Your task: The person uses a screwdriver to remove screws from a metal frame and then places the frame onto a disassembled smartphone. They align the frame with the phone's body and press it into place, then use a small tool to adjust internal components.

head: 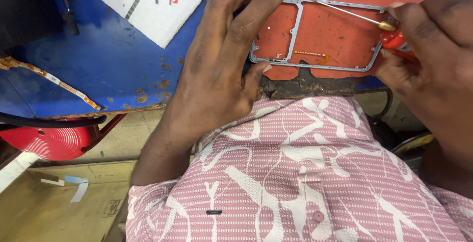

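The left hand (221,69) covers the left end of the grey phone frame (315,35). The screwdriver (374,22) handle, right of the frame, vanishes inside the right hand (433,54), itself cut off by the picture's edge.

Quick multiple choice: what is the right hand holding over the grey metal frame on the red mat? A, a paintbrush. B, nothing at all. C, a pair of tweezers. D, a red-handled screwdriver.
D: the right hand grips a red-handled screwdriver whose thin metal shaft reaches across the grey frame on the red mat, while the left hand steadies the frame's left side.
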